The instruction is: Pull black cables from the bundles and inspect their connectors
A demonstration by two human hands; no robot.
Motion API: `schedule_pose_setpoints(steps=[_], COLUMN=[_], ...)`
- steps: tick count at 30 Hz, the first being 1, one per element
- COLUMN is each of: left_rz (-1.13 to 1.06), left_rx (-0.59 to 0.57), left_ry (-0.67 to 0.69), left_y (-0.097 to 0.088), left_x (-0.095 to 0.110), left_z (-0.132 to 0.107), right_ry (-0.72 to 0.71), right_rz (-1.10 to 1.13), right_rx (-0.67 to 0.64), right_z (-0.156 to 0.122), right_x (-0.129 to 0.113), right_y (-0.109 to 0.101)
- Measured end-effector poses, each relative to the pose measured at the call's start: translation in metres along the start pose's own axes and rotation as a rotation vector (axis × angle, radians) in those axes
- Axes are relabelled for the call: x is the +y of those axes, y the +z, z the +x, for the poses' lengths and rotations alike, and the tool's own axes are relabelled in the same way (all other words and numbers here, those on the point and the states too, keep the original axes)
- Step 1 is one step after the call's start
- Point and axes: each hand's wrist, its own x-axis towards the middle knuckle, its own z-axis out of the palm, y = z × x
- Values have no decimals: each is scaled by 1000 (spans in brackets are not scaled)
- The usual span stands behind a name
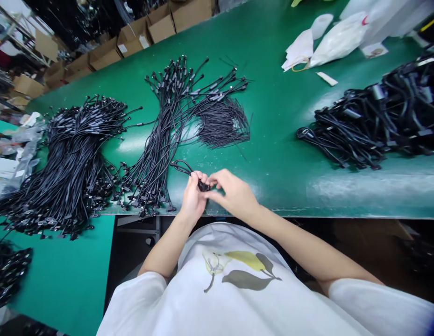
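Note:
A folded black cable (182, 167) is held at the table's front edge, its loop sticking out to the upper left. My left hand (194, 198) is closed round the cable's gathered middle. Right beside it, my right hand (236, 195) has thumb and fingers bent together at the cable's dark end; what they pinch is too small to make out. Just beyond my hands lies a pile of short, thin black ties (222, 123). To its left spreads a bunch of straight black cables (160, 135) with small connectors at both ends.
A larger heap of black cables (76, 154) lies at the left. Coiled, bundled cables (374, 116) are piled at the right. White bags (339, 44) and a small white strip (327, 78) lie at the back right. Cardboard boxes (132, 37) line the green table's (273, 140) far edge.

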Motion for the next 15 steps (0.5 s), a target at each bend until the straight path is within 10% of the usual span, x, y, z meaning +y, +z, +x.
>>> schedule_pose_setpoints(steps=[7,15], left_rz=[-33,21], left_rx=[81,75], left_ry=[-78,-154], left_y=[-6,-14], left_x=[0,9], left_z=[10,15], right_ry=[-237,-644], right_rz=[-492,-431], right_rx=[-4,-175], right_z=[-5,0], right_x=[-9,-4], right_y=[13,-4])
